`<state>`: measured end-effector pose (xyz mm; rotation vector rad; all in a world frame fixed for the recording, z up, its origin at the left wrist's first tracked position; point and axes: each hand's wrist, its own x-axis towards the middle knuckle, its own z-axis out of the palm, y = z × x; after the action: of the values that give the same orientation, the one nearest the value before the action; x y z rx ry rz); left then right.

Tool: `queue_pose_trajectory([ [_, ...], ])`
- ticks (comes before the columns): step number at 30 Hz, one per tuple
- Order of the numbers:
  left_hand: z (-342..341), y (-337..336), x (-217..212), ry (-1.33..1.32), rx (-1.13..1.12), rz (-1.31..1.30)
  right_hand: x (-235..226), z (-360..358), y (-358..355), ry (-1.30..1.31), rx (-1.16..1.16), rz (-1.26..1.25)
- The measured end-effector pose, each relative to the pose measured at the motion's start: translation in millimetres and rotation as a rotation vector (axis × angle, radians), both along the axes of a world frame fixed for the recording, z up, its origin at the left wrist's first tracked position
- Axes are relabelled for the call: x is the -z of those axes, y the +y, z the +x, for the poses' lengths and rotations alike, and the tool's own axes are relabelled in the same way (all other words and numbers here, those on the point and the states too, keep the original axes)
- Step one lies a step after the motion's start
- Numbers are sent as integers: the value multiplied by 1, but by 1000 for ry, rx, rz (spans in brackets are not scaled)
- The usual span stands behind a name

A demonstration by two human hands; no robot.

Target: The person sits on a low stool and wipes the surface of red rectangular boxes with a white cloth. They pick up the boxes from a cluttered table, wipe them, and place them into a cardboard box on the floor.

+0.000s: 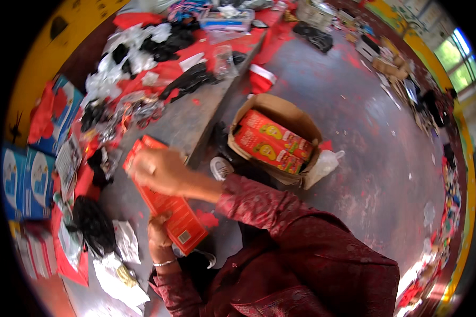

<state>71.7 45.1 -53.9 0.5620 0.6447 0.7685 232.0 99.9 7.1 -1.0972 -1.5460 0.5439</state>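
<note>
A long, flat red carton (183,222) with a pale label patch lies slanted in front of me, at the edge of a grey ledge. My left hand (160,228) grips its near left side, the thumb resting on top of it. Across the carton's far part reaches my right hand (158,170), smeared by motion, its fingers curled. Whether it holds anything is not clear, and it hides part of the carton. To the right stands an open cardboard box (311,127) holding red packs (269,138) with yellow fruit pictures.
Black and white plastic bags (137,47) and red sheets spread over the far left of the ledge (180,119). Blue boxes (29,182) stand at the left wall. A clear bag (323,168) lies against the cardboard box. Litter lines the right wall.
</note>
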Motion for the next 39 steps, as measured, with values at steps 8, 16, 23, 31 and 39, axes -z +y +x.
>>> queue_pose_trajectory([
  [8, 2, 10, 4, 233, -117, 174, -5, 9, -16, 67, -195, -349],
  [16, 37, 13, 25, 680, -135, 729, 32, 4, -14, -277, 2, -468],
  [23, 28, 23, -15, 468, -65, 498, 22, 56, -19, 182, 34, -365],
  [31, -3, 25, 7, 375, -4, 365, 24, 73, -45, 447, -284, -314],
  [39, 7, 33, 13, 429, -169, 376, 6, 117, -41, 984, -146, -253],
])
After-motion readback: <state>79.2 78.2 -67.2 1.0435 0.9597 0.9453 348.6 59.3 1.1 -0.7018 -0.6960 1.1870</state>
